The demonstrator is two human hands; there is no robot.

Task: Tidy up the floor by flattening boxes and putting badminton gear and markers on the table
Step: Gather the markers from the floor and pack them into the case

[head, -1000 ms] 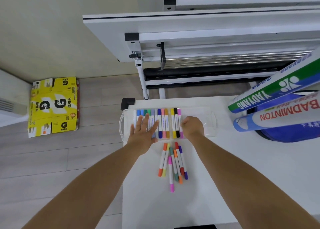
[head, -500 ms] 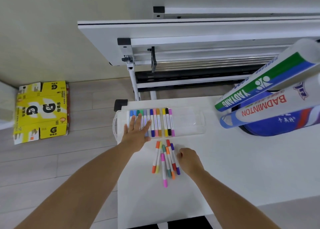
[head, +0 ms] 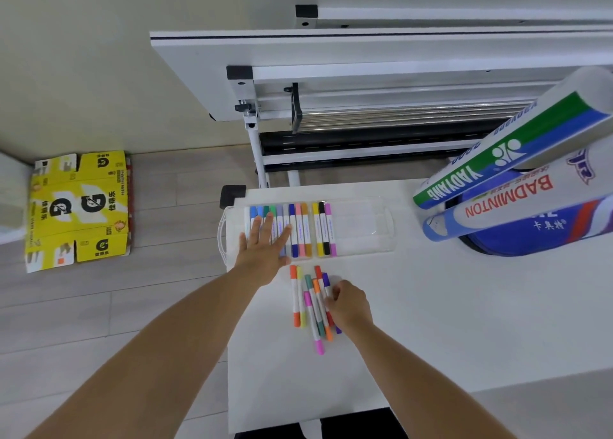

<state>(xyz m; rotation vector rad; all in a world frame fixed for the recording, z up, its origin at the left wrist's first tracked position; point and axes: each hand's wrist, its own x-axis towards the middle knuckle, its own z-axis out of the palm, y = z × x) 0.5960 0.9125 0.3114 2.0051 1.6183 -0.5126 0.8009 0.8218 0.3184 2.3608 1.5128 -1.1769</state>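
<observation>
While my left hand point(head: 265, 249) lies flat on the row of markers point(head: 308, 229), my right hand point(head: 348, 306) pinches at the loose markers point(head: 305, 306) on the white table point(head: 431, 322).
Left hand: fingers spread, palm down on the row's left end inside the clear case point(head: 365, 229), far-left on the table. Right hand: fingers curled onto the right side of the loose pile, just near of the case; cannot tell which marker. Marker labels unreadable. Far right on the table, two tilted tubes over a blue bag point(head: 537, 236): green-blue tube point(head: 510, 153) reads "YAOYANG", white tube point(head: 517, 199) reads "BADMINTON" in red. On the floor, far left: flattened yellow box point(head: 79, 206) with black "G" logos.
</observation>
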